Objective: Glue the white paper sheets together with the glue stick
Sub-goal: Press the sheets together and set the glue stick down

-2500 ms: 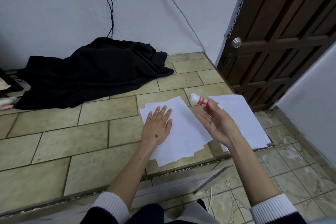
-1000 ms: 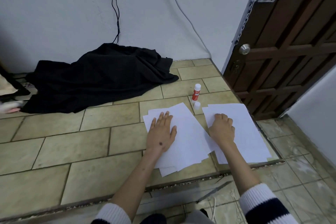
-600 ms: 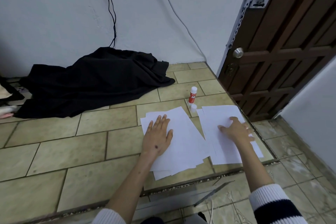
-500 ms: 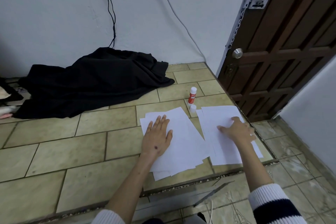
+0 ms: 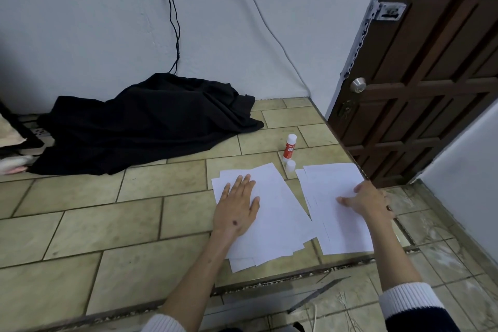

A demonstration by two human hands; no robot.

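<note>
Glue stick (image 5: 290, 146): upright on the tiled floor (image 5: 107, 224), loose cap (image 5: 290, 166) touching its near side
Left stack (image 5: 272, 221): near-left of glue stick; left hand (image 5: 237, 213) flat on it, fingers spread, gripping nothing
Right stack (image 5: 339, 210): near-right of glue stick; right hand (image 5: 369, 203) splayed on its right edge, no grasp
Risk: sheets fanned, so a sliding palm could skew them; stick uncapped, may dry or be knocked over

A home entryway: tiled floor (image 5: 107, 224), wooden door (image 5: 431, 89) with chain latch (image 5: 388, 11).
</note>
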